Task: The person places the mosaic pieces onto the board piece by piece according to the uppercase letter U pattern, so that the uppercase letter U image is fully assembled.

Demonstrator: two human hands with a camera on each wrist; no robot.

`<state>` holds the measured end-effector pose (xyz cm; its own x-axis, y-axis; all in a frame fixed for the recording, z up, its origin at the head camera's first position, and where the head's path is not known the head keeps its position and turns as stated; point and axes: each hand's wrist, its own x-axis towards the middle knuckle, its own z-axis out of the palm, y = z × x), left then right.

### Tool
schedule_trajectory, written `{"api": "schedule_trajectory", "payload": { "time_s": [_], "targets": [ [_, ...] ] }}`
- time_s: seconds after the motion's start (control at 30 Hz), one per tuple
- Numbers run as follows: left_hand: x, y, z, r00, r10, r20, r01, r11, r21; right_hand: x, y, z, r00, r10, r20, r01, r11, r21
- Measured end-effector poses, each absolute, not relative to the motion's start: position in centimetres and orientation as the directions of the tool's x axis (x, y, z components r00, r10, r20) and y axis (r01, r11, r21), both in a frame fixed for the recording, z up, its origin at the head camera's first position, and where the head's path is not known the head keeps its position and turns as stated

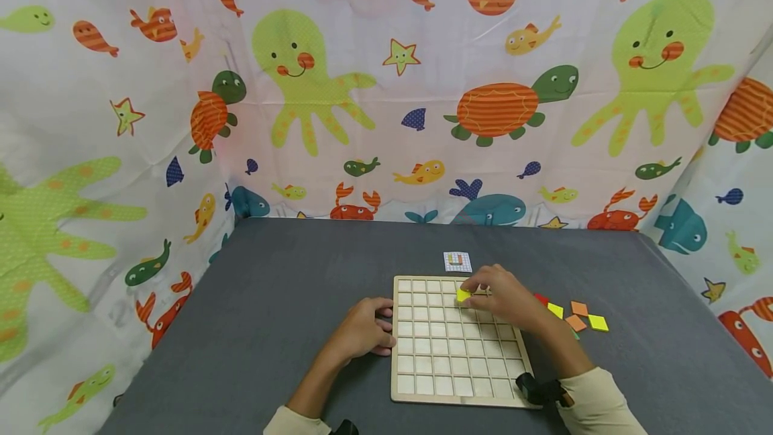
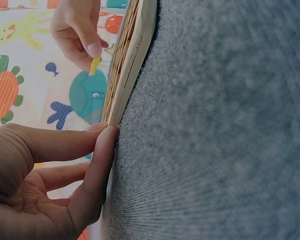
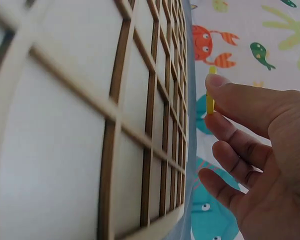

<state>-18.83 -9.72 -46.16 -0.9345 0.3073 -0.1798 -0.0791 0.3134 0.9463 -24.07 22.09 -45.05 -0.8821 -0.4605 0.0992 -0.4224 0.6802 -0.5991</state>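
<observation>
A wooden grid board with pale square cells lies on the dark grey cloth. My left hand is at the board's left side; in the left wrist view its thumb and a finger pinch the board's edge. Over the far rows of cells, my right hand holds a yellow square tile between thumb and fingertips. The right wrist view shows this tile edge-on and raised off the board, with the other fingers loosely bent below it.
Right of the board lie several loose tiles: red, yellow, orange and a partly hidden green one. A small card with a coloured grid pattern lies beyond the board. A sea-animal curtain surrounds the table.
</observation>
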Motion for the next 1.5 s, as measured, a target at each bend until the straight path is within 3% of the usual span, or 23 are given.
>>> {"api": "schedule_trajectory", "payload": {
  "time_s": [0.57,0.93,1.5],
  "targets": [
    [-18.7,-9.6,-46.0,-0.939,0.304,-0.160,-0.060,0.314,0.947,-24.6,18.0,-45.2,-0.867,-0.496,0.052,-0.407,0.643,-0.649],
    [-18.8,-9.6,-46.1,-0.940,0.296,-0.171,-0.074,0.313,0.947,-25.4,15.6,-45.6,-0.847,-0.522,0.098,-0.474,0.660,-0.583],
    [-18.9,-9.5,-46.1,-0.938,0.299,-0.175,-0.079,0.310,0.948,-25.6,13.7,-45.8,-0.863,-0.501,0.073,-0.466,0.730,-0.500]
  ]
}}
